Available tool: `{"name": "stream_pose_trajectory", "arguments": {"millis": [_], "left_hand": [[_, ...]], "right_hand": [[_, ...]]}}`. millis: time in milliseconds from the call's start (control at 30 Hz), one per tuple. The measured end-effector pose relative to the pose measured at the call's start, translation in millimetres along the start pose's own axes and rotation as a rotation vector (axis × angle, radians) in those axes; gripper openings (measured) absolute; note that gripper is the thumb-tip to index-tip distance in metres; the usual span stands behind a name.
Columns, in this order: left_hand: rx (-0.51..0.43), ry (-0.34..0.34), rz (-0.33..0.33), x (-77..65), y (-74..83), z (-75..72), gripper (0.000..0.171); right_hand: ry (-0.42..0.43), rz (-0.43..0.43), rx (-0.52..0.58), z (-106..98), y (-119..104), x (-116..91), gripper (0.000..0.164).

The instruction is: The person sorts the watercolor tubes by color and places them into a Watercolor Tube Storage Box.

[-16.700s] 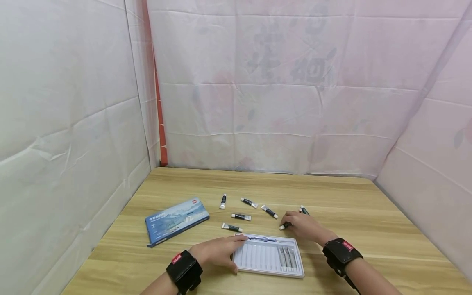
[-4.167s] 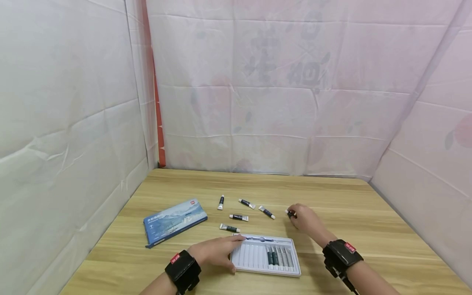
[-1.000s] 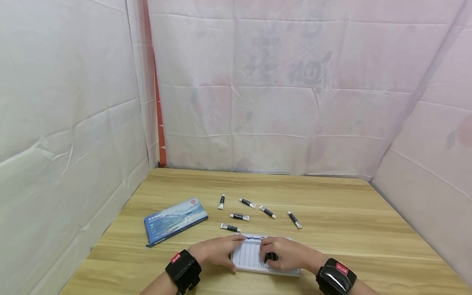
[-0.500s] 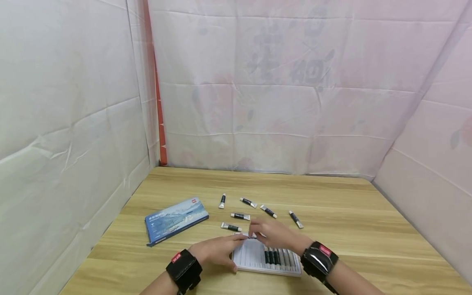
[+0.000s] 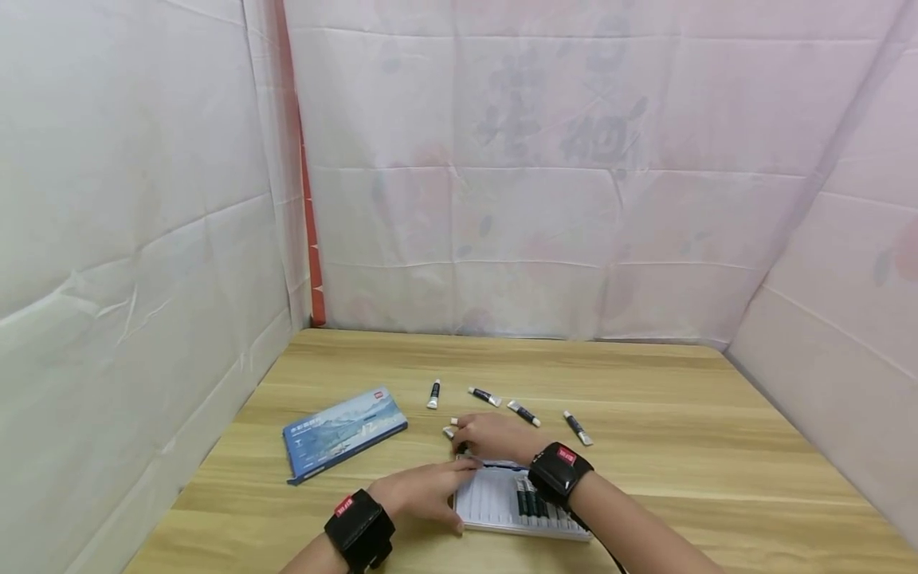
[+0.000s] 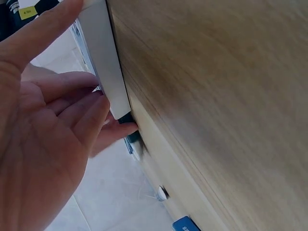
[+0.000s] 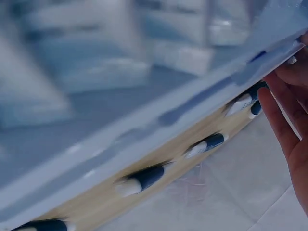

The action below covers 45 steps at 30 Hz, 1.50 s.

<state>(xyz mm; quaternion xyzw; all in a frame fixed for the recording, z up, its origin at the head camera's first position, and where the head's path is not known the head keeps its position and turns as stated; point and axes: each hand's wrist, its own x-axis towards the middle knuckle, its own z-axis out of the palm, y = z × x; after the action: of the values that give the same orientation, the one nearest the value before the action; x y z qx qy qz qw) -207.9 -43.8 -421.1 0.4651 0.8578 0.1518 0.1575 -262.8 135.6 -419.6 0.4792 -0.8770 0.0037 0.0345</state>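
Observation:
A white plastic tray (image 5: 484, 498) lies near the table's front edge, several paint tubes (image 5: 531, 501) in its right-hand slots. My left hand (image 5: 423, 490) holds the tray's left end, thumb at the front corner and fingers at the back one. My right hand (image 5: 498, 437) reaches across behind the tray and pinches a dark paint tube (image 5: 461, 449) by its back left corner. In the left wrist view, a fingertip meets this tube (image 6: 132, 134) just past the tray (image 6: 103, 57). The right hand partly covers another tube, whose white cap (image 5: 454, 421) shows.
Behind the tray lie loose paint tubes: one upright in view (image 5: 434, 394), one angled (image 5: 485, 396), one near the middle (image 5: 524, 413), one at right (image 5: 577, 428). A blue cardboard box (image 5: 344, 430) lies at left. White sheeting (image 5: 459, 199) surrounds the table.
Over the earlier frames, more tubes came to lie in the tray. Since half a second ago, my right hand moved left onto the tube at the back corner, which shifted. The left hand stayed.

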Motion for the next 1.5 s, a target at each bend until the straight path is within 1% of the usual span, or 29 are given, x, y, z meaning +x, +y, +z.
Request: {"name": "stream_pose_trajectory", "arguments": {"millis": [100, 167, 233, 367, 467, 533, 633, 733, 900, 1100, 1333, 1500], "left_hand": [[0.016, 0.002, -0.002, 0.2, 1.2, -0.1, 0.080], [0.024, 0.004, -0.008, 0.2, 1.6, 0.1, 0.079], [0.029, 0.004, -0.013, 0.2, 1.7, 0.2, 0.078], [0.017, 0.005, -0.023, 0.7, 1.4, 0.6, 0.078], [-0.002, 0.001, -0.035, 1.2, 1.1, 1.3, 0.077], [-0.007, -0.001, -0.040, 1.7, 0.5, 1.9, 0.078], [-0.010, -0.003, -0.045, 2.5, -0.6, 2.4, 0.078], [-0.005, -0.003, -0.049, 2.9, -1.6, 3.3, 0.079], [-0.006, -0.002, -0.053, 3.1, -1.4, 3.5, 0.079], [-0.015, -0.005, -0.063, 2.8, -0.4, 2.8, 0.079], [-0.014, -0.003, -0.059, 1.6, 1.4, 0.7, 0.079], [-0.029, -0.006, -0.074, 2.3, 2.6, 0.3, 0.078]], "right_hand": [[0.044, 0.026, 0.007, 3.0, 6.4, -10.9, 0.017], [0.078, 0.040, -0.013, 4.6, 12.0, -19.0, 0.016], [0.094, 0.060, -0.036, 5.2, 17.6, -26.9, 0.014], [0.087, 0.096, -0.067, 3.9, 26.8, -42.0, 0.008], [0.072, 0.101, -0.051, 1.3, 30.4, -52.5, 0.005], [0.064, 0.107, -0.024, -0.6, 31.7, -58.6, 0.007], [0.038, 0.144, 0.017, -1.6, 34.1, -65.4, 0.012], [0.025, 0.169, 0.023, -1.0, 36.2, -69.7, 0.016], [0.061, 0.188, 0.030, -3.7, 35.4, -73.8, 0.016], [0.106, 0.151, 0.039, -17.3, 25.7, -73.2, 0.018], [0.126, 0.062, 0.063, -35.2, 5.2, -73.3, 0.020], [0.135, 0.009, 0.033, -40.5, -9.2, -75.6, 0.021]]}}
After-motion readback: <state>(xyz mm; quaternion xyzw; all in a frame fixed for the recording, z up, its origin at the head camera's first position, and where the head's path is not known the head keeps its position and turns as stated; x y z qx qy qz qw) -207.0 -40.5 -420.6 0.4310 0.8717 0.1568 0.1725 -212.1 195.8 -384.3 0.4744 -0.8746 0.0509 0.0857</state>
